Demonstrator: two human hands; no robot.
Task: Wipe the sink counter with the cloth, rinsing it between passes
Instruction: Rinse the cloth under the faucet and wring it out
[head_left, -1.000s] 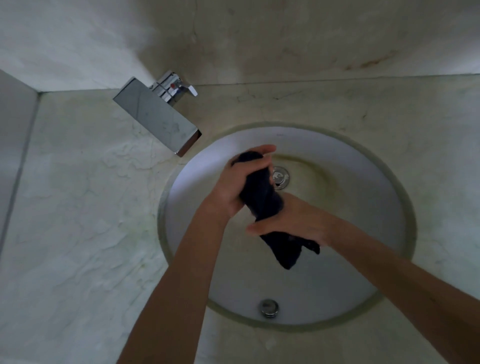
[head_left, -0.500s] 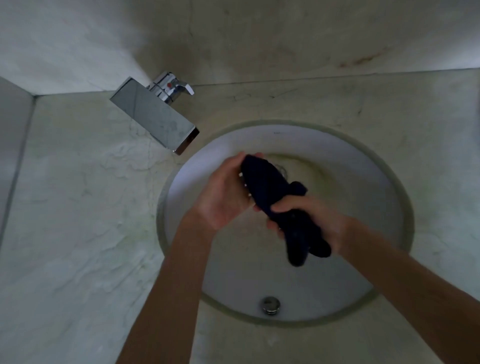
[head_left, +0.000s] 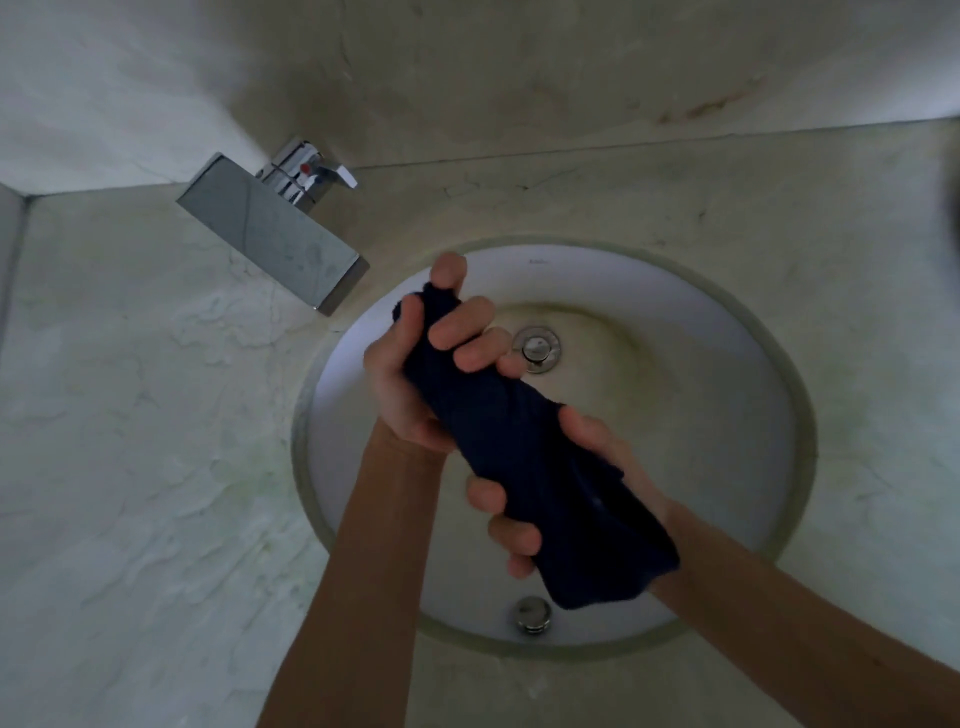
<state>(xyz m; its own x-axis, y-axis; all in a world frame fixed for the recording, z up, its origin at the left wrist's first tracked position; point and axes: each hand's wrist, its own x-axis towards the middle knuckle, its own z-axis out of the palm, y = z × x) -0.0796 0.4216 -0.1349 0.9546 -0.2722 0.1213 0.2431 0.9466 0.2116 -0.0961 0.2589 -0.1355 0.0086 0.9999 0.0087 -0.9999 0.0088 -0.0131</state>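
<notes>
Since the earlier frame, both hands have turned palm-up on the rolled cloth (head_left: 524, 457).
Head view: left hand (head_left: 415, 374) and right hand (head_left: 550, 499) clench opposite ends above the sink (head_left: 727, 364); twisting oppositely over the basin should wring best.

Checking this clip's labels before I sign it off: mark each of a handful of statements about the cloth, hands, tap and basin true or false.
1. Both hands grip the dark navy cloth, left hand at its far end, right hand nearer the camera. True.
2. The cloth lies flat on the pale marble counter. False: it is held rolled up above the round white basin.
3. Water runs from the flat chrome spout. False: no stream is visible.
4. The round chrome drain is uncovered. True.
5. The spout sits right of the basin. False: it is on the left.
</notes>
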